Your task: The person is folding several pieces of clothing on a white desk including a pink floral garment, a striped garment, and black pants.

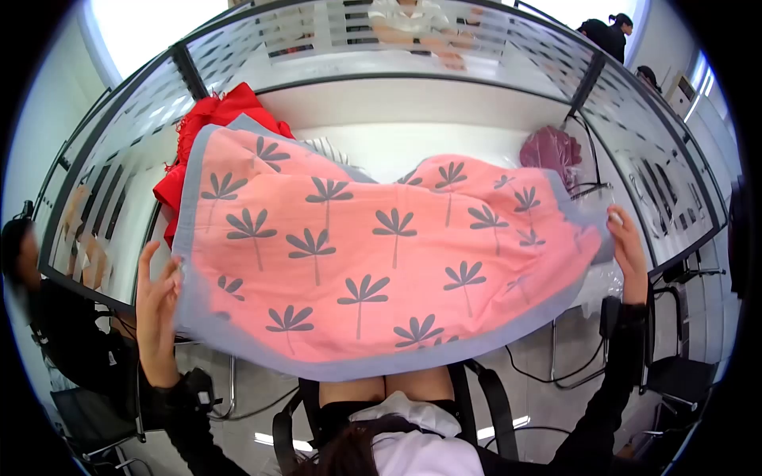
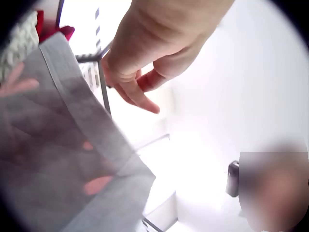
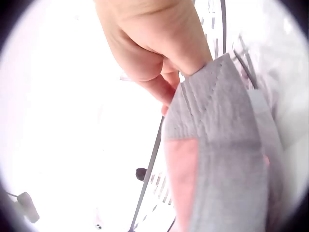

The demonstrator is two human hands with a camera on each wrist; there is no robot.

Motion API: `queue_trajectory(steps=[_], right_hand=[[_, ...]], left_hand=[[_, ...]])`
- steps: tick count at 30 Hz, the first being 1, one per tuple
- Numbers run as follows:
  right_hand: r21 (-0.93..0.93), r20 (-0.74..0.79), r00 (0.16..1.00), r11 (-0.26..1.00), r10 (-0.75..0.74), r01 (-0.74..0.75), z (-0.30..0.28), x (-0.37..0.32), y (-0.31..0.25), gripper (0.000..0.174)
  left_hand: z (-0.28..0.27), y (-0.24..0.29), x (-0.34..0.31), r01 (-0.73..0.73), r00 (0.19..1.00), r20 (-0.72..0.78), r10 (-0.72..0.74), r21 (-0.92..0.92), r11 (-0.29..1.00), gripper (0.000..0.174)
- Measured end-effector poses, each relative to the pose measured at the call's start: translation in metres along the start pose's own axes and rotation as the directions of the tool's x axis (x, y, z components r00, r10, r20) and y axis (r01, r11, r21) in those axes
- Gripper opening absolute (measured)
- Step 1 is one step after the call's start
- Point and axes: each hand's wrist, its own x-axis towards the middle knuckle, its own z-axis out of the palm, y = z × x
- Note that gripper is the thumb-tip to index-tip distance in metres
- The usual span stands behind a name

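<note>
A pink blanket (image 1: pixel 357 246) with grey palm leaves and a grey border spreads between the two hands, above the lap and over the table. My left hand (image 1: pixel 159 309) is beside its left edge, fingers apart and loosely bent. The left wrist view shows a gap between these fingers (image 2: pixel 145 101) and the blanket's grey reverse (image 2: pixel 53 140). On the other side, my right hand (image 1: pixel 629 254) pinches the blanket's right corner (image 3: pixel 212 96); some of its fingers are hidden behind the cloth.
A red fringed cloth (image 1: pixel 238 107) lies at the back left of the white table (image 1: pixel 444 139), partly under the blanket. A purple bundle (image 1: pixel 549 151) sits at the back right. Framed partition panels (image 1: pixel 381 83) surround the table. Behind the far panel sits another person (image 1: pixel 409 24).
</note>
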Motion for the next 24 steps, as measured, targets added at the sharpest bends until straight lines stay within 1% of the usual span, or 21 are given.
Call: queue_trajectory(steps=[1,2,3,4,5,6,7,8,9,10,11,13,14,17,18,20,21,23,24], right_hand=[[0.096,-0.027,0.999,0.995,-0.031,0.033,0.000,0.007,-0.001,0.032],[0.196,0.003,0.998,0.978,-0.068,0.066,0.020,0.011,-0.006,0.033],[0.169,0.017,0.990,0.977,-0.139,0.134,0.052,0.044,0.015,0.035],[0.096,0.041,0.993,0.990,-0.110,0.105,0.081,0.046,0.010,0.036],[0.028,0.068,0.993,0.995,-0.095,0.093,0.112,0.049,0.008,0.038],[-0.053,0.177,0.984,0.998,-0.026,0.036,0.138,0.047,0.004,0.038],[-0.217,0.272,0.959,0.976,0.082,-0.022,0.158,0.043,0.002,0.041],[-0.217,0.399,0.908,0.975,0.127,-0.041,0.177,0.038,0.005,0.047],[-0.456,0.534,0.808,0.890,0.251,0.025,0.172,0.045,0.027,0.052],[-0.524,0.688,0.717,0.760,0.111,0.384,0.180,0.046,0.049,0.053],[-0.548,0.655,0.744,0.760,0.131,0.349,0.177,0.041,0.059,0.053],[-0.594,0.591,0.787,0.756,0.175,0.277,0.190,0.029,0.058,0.054],[-0.602,0.490,0.855,0.774,0.168,0.193,0.193,0.023,0.061,0.052],[-0.791,0.268,0.958,0.591,0.106,0.156,0.221,0.017,0.055,0.050],[-0.821,0.277,0.958,0.501,-0.071,0.274,0.226,0.017,0.071,0.049],[-0.925,0.290,0.954,0.235,-0.075,0.299,0.239,0.021,0.086,0.048],[-0.948,0.297,0.952,0.096,-0.073,0.303,0.247,0.022,0.089,0.048],[-0.970,0.234,0.972,0.071,0.008,0.232,0.266,0.022,0.081,0.044],[-0.979,0.198,0.979,0.052,0.047,0.196,0.274,0.022,0.078,0.041]], left_hand=[[0.013,0.003,0.005,-0.064,0.998,0.005,0.065,-0.045,0.997,0.056],[0.030,0.007,0.011,-0.127,0.992,0.006,0.128,-0.089,0.988,0.048],[0.062,-0.001,0.042,-0.253,0.965,0.079,0.251,0.027,0.967,0.043],[0.093,-0.005,0.046,-0.282,0.954,0.138,0.266,0.115,0.953,0.037],[0.105,-0.016,0.055,-0.314,0.875,0.437,0.207,0.186,0.931,0.040],[0.115,-0.033,0.060,-0.362,0.721,0.684,0.114,0.230,0.904,0.043],[0.126,-0.047,0.056,-0.479,0.605,0.796,0.020,0.343,0.808,0.050],[0.132,-0.060,0.052,-0.603,0.482,0.870,-0.106,0.418,0.680,0.057],[0.125,-0.071,0.051,-0.650,0.420,0.892,-0.169,0.426,0.629,0.062],[0.118,-0.082,0.047,-0.699,0.357,0.905,-0.231,0.423,0.577,0.067],[0.109,-0.088,0.045,-0.742,0.297,0.908,-0.296,0.414,0.527,0.071],[0.093,-0.075,0.041,-0.580,0.384,0.868,-0.315,0.492,0.650,0.074],[0.085,-0.068,0.038,-0.483,0.421,0.844,-0.332,0.519,0.706,0.075],[0.062,-0.060,0.034,-0.597,0.551,0.772,-0.316,0.630,0.497,0.068],[0.062,-0.062,0.033,-0.630,0.570,0.761,-0.311,0.647,0.430,0.064],[0.067,-0.067,0.030,-0.684,0.605,0.741,-0.291,0.671,0.288,0.055],[0.068,-0.074,0.028,-0.683,0.617,0.740,-0.266,0.672,0.286,0.051],[0.072,-0.091,0.027,-0.685,0.636,0.741,-0.217,0.671,0.285,0.043],[0.075,-0.091,0.027,-0.710,0.634,0.751,-0.182,0.659,0.248,0.038]])
